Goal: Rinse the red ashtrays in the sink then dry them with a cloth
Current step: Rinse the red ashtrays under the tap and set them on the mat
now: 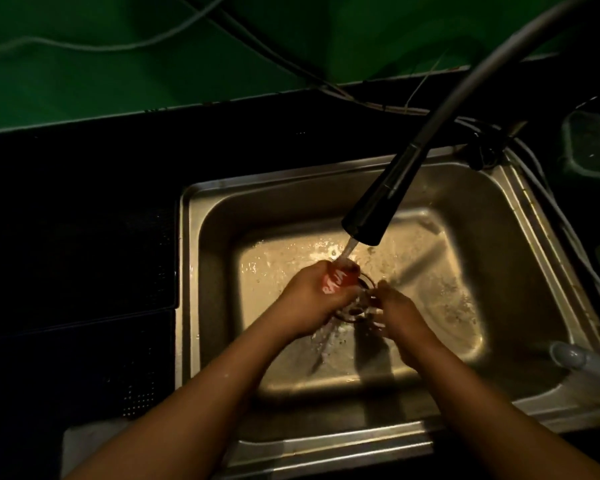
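Steel is what the sink (191,271) is made of, and its floor is wet and shiny. The drain (359,308) sits in the middle of that floor. Right over the drain, the left hand (309,299) holds a red ashtray (340,276). Its fingers are curled round the ashtray, and white letters show on the red side. A thin stream of water (349,249) falls onto the ashtray. The water comes out of a black tap head (374,206), which hangs above and a little behind the drain. The right hand (400,315) is just to the right of the drain, close to the ashtray. It is blurry, so I cannot tell if its fingers are bent or straight, or if they touch anything. Both bare arms reach in from the near side of the drain. Far to the left of the drain lies a black counter (77,237). Behind the drain stands a green wall (118,64) with thin cables across it. Far to the right and behind the drain sits a green tub (591,147).
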### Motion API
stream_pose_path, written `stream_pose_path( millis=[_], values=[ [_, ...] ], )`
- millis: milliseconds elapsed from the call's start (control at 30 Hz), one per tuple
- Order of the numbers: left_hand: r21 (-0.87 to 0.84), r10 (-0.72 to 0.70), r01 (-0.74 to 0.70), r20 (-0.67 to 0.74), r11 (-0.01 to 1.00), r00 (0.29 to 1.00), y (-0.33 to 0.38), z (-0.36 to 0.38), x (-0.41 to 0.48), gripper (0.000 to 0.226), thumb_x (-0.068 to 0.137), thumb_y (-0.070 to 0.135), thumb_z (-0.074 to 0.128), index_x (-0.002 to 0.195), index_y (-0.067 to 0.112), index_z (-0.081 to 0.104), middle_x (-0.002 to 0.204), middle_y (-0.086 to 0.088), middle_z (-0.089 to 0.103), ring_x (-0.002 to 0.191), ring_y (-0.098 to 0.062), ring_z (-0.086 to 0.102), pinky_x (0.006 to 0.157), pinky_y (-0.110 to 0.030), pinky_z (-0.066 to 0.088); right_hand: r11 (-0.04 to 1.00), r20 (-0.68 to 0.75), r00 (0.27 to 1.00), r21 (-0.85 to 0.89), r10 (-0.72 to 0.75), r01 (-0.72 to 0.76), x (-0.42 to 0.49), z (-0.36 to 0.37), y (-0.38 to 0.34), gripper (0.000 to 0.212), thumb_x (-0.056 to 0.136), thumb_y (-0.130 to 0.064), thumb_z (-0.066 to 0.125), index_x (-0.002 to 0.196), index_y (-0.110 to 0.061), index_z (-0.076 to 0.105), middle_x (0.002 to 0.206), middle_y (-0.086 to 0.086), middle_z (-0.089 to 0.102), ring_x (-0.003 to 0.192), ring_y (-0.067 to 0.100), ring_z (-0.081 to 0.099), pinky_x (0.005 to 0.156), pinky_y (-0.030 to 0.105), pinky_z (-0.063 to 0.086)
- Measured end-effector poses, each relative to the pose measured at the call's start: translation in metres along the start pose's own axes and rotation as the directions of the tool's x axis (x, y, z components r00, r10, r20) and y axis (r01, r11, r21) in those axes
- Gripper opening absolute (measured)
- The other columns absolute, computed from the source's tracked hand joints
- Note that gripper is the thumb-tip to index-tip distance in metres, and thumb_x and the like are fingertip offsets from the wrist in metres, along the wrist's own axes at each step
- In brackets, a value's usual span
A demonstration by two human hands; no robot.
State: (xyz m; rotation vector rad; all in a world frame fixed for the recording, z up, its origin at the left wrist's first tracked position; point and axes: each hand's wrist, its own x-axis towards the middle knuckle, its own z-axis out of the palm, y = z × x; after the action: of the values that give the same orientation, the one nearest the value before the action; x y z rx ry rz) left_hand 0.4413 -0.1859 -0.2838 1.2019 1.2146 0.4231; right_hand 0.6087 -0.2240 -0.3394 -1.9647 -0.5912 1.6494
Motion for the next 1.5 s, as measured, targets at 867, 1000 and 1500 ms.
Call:
stream_pose_path(
  millis=[867, 1000, 1500],
  values=[
    [0.001, -0.024, 0.026, -0.397, 1.0, 0.917, -0.012, -0.191, -0.153, 0.012, 0.095, 0.018, 0.054, 0.107, 0.02, 0.055, 0.093, -0.001, 0.062, 0.08, -0.012, 0.061, 0.065, -0.02, 0.05, 0.582, 0.392, 0.78, -0.52, -0.488, 0.625, -0.069, 0.19, -0.037, 0.019, 0.095, -0.022, 0.054, 0.111, -0.022, 0.064, 0.113, 0.0, 0.063, 0.099, 0.015, 0.06, 0.081, 0.024, 0.044],
    [0.419, 0.087, 0.122, -0.446, 0.9, 0.891, -0.045, -0.253, -0.155, 0.04, 0.096, 0.024, 0.054, 0.133, 0.014, 0.046, 0.117, -0.002, 0.056, 0.106, -0.018, 0.056, 0.09, -0.028, 0.044, 0.184, 0.571, 0.633, -0.65, -0.522, 0.738, -0.071, 0.25, -0.045, 0.039, 0.091, -0.028, 0.053, 0.128, -0.016, 0.057, 0.136, 0.007, 0.049, 0.124, 0.026, 0.047, 0.104, 0.027, 0.033],
    [0.814, 0.192, 0.383, -0.5, 0.438, 0.844, -0.102, -0.358, -0.126, 0.05, 0.092, 0.038, 0.052, 0.137, 0.02, 0.042, 0.134, -0.009, 0.046, 0.125, -0.031, 0.04, 0.111, -0.051, 0.026, 0.055, 0.505, 0.699, -0.79, -0.506, 0.611, -0.061, 0.328, -0.065, 0.055, 0.094, -0.04, 0.049, 0.146, -0.025, 0.036, 0.157, 0.001, 0.024, 0.144, 0.024, 0.019, 0.117, 0.034, 0.014]
  ],
)
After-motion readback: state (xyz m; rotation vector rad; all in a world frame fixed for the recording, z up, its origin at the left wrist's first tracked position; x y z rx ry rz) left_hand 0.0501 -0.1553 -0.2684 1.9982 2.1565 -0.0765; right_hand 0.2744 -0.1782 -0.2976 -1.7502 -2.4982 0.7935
